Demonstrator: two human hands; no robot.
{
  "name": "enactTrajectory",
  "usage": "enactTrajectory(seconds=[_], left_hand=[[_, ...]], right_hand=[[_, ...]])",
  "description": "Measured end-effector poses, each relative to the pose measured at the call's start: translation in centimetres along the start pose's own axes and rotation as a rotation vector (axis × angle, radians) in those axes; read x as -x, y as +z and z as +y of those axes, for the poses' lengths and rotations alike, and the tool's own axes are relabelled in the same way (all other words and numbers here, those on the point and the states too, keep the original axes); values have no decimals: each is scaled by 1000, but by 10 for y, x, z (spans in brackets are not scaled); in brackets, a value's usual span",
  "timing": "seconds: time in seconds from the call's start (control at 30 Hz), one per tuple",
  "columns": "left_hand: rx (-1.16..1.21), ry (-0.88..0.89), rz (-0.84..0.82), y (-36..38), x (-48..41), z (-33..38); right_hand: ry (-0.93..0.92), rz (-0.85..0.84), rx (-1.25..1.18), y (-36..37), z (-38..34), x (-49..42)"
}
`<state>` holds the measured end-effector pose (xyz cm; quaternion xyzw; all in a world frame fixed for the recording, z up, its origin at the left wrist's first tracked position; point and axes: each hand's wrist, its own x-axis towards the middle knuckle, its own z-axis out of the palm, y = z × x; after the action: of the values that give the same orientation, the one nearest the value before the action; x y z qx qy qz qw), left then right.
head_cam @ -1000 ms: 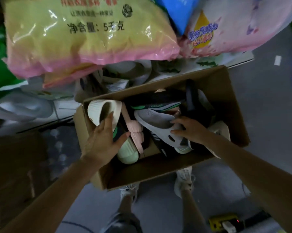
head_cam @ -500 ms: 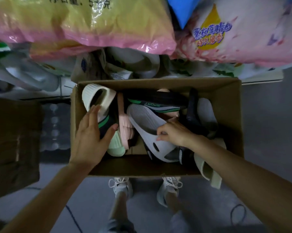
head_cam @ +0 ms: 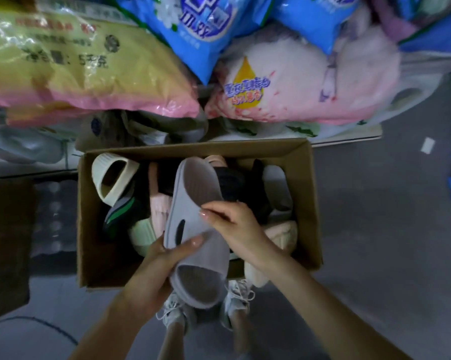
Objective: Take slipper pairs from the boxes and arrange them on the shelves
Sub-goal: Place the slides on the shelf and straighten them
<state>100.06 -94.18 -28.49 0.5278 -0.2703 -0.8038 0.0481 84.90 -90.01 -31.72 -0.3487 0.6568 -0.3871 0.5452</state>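
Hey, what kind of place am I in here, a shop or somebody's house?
Likely a shop's stockroom or aisle, not a home. Big sealed retail bags, like the yellow-and-pink bag, are piled on a low shelf, and a cardboard box of mixed, unsorted slippers sits on a bare grey floor.

bare forearms, no sleeves; white laced sneakers [head_cam: 238, 297] on both feet.

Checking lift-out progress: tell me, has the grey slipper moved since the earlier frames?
Yes. The grey slipper has come up and toward the cardboard box's near edge, held by both the left hand and right hand.
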Motion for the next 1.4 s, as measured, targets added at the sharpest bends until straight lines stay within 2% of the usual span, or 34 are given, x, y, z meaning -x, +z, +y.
enactTrajectory(seconds=[0.13,0.2,0.27,0.37,0.47,0.57,0.7,0.83,1.0,1.17,1.3,1.4], left_hand=[[-27,-40,81,-2,-7,-1],[-31,-31,133,-7,-12,1],[-51,-43,187,-10,-18,2],[-38,-13,224,-15,-30,0],[-6,-13,240,-19,-39,-7],[2,5,248,-21,-46,-19],[51,3,272,-21,-49,-33],[62,18,262,-19,-46,-42],[111,23,271,-17,-46,-46],[108,15,289,-14,-45,-43],[63,12,300,-13,-45,-36],[32,28,286,-15,-44,-31]], right_hand=[[32,-18,-44,-31,1,0],[44,93,-23,-64,16,-8],[102,195,101,-103,49,-18],[303,101,314,-140,107,-24],[386,19,328,-149,140,-30],[420,-28,377,-142,154,-46],[604,-98,486,-137,173,-63],[703,-138,540,-131,180,-68],[750,-100,359,-127,165,-65],[751,-144,304,-133,146,-54],[708,-200,296,-141,136,-44],[599,-184,287,-144,129,-35]])
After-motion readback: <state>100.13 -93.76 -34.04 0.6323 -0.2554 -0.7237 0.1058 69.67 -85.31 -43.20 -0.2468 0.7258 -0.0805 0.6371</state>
